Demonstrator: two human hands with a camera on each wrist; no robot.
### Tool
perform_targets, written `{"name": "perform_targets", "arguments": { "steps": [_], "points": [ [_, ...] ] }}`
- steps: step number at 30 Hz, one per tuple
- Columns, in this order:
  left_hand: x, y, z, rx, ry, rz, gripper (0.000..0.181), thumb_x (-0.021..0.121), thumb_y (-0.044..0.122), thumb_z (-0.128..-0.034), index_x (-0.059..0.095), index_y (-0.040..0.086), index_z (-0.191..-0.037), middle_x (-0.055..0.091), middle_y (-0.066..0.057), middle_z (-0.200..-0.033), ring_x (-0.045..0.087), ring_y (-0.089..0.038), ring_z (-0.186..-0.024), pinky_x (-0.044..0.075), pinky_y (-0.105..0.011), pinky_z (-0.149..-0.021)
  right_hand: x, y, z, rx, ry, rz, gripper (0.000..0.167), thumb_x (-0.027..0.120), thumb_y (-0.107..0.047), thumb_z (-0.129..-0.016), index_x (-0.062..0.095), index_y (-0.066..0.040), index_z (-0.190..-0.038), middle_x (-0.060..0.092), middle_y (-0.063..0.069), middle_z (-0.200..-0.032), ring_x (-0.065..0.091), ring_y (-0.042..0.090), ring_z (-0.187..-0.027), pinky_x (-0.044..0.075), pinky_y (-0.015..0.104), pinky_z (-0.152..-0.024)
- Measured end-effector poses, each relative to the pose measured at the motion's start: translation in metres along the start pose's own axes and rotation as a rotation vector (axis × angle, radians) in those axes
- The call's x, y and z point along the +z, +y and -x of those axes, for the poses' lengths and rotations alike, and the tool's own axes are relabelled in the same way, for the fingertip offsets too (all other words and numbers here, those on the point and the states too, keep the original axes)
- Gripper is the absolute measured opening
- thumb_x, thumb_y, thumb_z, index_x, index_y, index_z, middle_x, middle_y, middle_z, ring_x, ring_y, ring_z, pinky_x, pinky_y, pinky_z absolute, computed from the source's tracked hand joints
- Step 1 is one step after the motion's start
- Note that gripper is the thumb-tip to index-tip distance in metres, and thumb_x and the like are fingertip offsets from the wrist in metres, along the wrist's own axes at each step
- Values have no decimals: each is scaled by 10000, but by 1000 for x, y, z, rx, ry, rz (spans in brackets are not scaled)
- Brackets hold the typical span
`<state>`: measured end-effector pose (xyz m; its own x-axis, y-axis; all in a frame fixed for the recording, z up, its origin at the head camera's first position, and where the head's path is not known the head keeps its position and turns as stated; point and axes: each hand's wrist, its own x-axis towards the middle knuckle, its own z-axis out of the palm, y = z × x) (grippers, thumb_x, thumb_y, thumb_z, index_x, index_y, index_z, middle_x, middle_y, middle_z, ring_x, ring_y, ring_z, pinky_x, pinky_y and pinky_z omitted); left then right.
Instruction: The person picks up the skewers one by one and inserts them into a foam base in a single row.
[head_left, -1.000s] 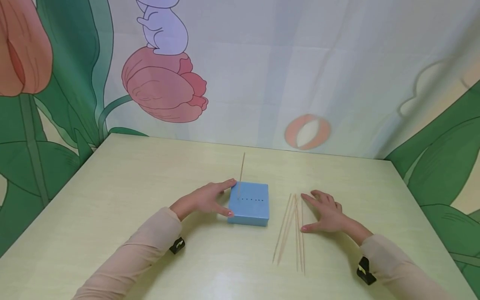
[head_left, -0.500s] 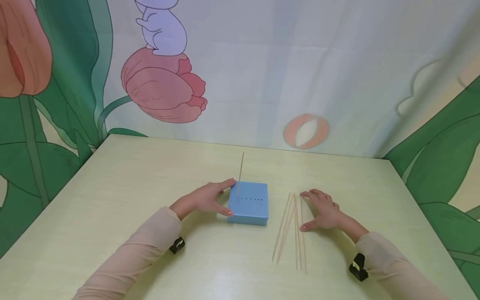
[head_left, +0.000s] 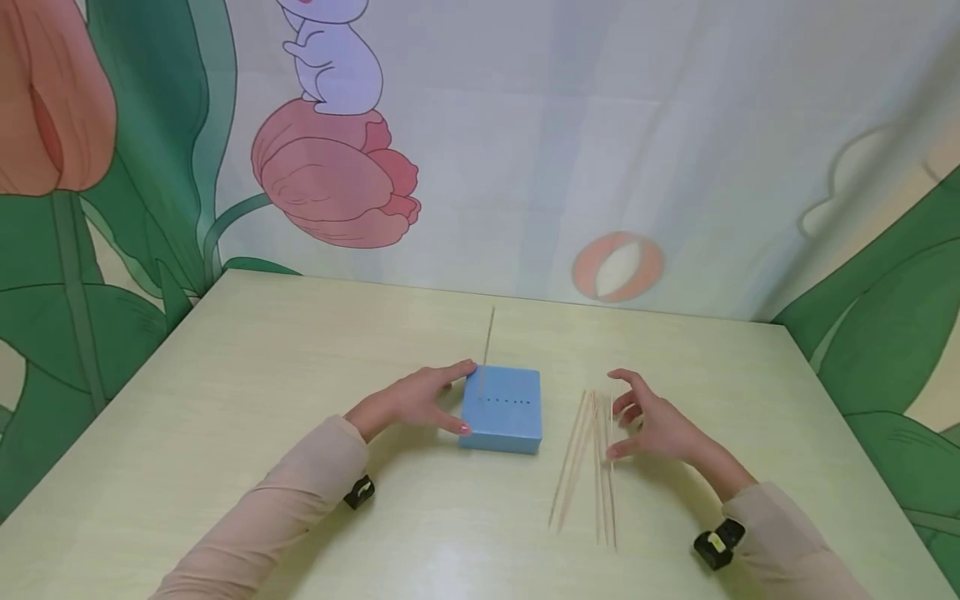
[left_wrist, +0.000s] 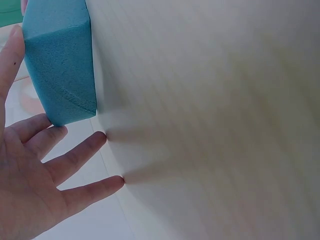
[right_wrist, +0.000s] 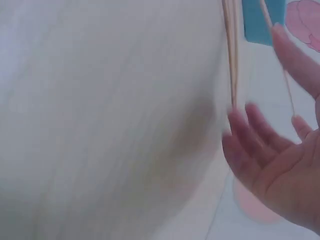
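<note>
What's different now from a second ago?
The right hand has raised its forefinger, curled the others inward, and seems to have taken the rightmost thin pale wooden stick between thumb and forefinger, apart from the other sticks. The left hand still holds the blue square block with its standing stick.

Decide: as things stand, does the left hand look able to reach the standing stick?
Probably yes: the left hand is at the left edge of the block, close to the standing stick, and the head view shows nothing between them; it would likely need to release the block.
</note>
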<state>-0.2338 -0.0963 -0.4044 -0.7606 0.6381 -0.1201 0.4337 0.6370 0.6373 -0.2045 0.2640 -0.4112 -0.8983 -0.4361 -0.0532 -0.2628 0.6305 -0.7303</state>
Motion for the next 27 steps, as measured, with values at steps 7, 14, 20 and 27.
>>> {"name": "perform_targets", "arguments": {
  "steps": [7, 14, 20, 27],
  "points": [
    [1, -2, -2, -7, 2, -12, 939, 756, 369, -731, 227, 68, -1447, 218, -88, -1487, 419, -348, -1221, 318, -421, -1016, 3, -8, 3, 44, -69, -362, 993, 733, 49, -712, 53, -122, -1416, 553, 174, -848, 629, 255, -702, 526, 323, -650],
    [1, -2, -2, -9, 1, -1, 945, 757, 373, -729, 226, 63, -1446, 222, -92, -1485, 419, -353, -1220, 319, -420, -1015, 6, -17, 6, -6, -5, -558, 963, 625, 155, -757, 43, -174, -1450, 559, 85, -784, 635, 217, -693, 535, 416, -661],
    [2, -2, -2, -3, 5, -6, 946, 757, 377, -728, 229, 54, -1444, 230, -102, -1481, 425, -355, -1214, 322, -418, -1013, 7, -30, 8, -125, 65, -528, 962, 634, 135, -764, 88, -229, -1468, 569, 93, -801, 624, 198, -679, 538, 394, -638],
    [1, 0, 0, -16, 3, -12, 947, 758, 381, -725, 229, 71, -1447, 238, -88, -1480, 427, -343, -1216, 320, -424, -1013, 7, -52, 5, -280, 195, -465, 973, 632, 163, -751, 86, -192, -1474, 585, 146, -805, 603, 148, -688, 527, 263, -651]
  ]
}}
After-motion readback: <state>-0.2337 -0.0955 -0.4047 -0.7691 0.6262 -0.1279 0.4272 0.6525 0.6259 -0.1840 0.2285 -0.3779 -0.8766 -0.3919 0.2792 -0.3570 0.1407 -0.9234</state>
